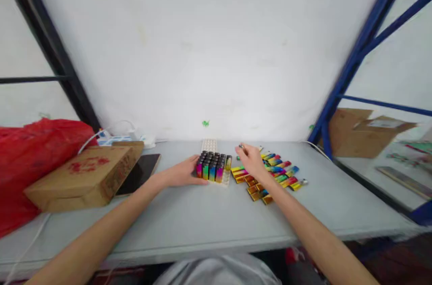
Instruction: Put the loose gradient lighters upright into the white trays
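Observation:
Several shiny multicoloured lighters with black tops stand upright in rows in a pale tray. My left hand grips the left side of this tray, thumb along the front and fingers round the back. A single gold lighter stands at the tray's right side, beside some bare slots. Just right of the tray, my right hand is raised a little and closed in a pinch on a lighter, of which only a small end shows. Under and beyond that hand lies a spread of loose lighters, partly hidden by my forearm.
A second pale tray with round holes lies behind, by the white wall. On the left are a cardboard box, a dark flat panel, a red bag and a power strip. Blue frame posts stand right.

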A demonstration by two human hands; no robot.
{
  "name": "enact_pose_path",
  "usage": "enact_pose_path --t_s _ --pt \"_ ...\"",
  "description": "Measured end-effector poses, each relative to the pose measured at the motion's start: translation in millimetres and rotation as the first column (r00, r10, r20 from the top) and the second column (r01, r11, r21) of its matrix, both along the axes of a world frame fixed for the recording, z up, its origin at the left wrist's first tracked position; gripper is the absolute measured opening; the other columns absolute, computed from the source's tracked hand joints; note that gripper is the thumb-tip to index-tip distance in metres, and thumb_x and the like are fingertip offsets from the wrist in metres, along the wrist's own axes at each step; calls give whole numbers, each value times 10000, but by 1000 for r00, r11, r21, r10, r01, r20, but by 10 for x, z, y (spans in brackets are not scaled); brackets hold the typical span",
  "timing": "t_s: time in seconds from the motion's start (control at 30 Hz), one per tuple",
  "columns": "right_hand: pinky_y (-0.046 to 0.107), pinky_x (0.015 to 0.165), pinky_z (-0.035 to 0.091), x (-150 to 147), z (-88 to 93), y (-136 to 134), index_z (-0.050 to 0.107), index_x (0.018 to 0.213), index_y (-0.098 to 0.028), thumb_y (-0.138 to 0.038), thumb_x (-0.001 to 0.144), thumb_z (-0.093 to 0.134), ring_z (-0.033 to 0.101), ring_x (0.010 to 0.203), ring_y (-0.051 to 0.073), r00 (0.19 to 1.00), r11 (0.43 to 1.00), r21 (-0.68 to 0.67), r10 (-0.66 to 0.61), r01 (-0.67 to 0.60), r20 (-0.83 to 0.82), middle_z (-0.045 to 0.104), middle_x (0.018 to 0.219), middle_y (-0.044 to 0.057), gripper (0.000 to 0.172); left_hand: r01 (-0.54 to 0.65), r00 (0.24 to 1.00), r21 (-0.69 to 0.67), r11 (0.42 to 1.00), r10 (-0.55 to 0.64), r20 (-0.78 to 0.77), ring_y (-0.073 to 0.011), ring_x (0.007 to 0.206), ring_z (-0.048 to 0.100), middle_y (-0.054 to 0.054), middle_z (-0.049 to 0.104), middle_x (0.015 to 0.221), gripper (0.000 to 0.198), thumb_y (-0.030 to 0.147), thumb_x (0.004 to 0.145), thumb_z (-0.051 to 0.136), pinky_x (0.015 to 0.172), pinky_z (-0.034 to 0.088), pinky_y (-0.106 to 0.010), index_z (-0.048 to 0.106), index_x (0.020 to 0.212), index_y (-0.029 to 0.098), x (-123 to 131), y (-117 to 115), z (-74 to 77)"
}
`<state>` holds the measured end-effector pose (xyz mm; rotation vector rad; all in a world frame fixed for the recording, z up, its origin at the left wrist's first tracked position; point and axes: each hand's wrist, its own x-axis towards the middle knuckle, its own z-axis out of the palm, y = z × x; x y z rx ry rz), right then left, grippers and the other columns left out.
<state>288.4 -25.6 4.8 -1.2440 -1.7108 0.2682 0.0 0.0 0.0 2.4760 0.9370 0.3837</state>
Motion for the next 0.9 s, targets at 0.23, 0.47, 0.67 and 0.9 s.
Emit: enact_pose_path --t_s 0.23,0.47,0.67,0.9 --pt "261 602 353 32 147 -92 468 935 -244 -521 1072 359 491 576 142 982 981 -86 181 -176 57 506 643 -62 329 13 1000 29 999 -13 16 -332 1365 529 -120 559 1483 774 596 836 771 1235 356 -436 532 1451 192 5 -66 55" --pt "276 695 430 46 203 -104 613 823 -194 -557 1030 494 556 757 166 936 957 51 269 -287 227 593 830 39 434 27 999 58 998 -28 20 -321 1328 551 -107 592 1435 689 598 843 762 1208 384 -425 592 1376 196 2 -67 60" --pt "257 597 361 44 186 -119 693 942 -183 -500 1015 554 497 589 127 896 921 -137 386 -364 217 588 658 -27 354 7 1000 44 999 -8 21 -329 1329 558 -110 585 1444 745 599 832 769 1195 403 -424 561 1422 193 -15 -48 31" --pt "247 623 405 53 169 -111 718 1039 -186 -377 960 645 547 610 128 891 916 -170 396 -365 221 624 675 -34 219 22 999 64 998 -24 22 -325 1312 568 -103 596 1431 714 602 830 772 1194 404 -429 591 1393 203 -6 -41 33"
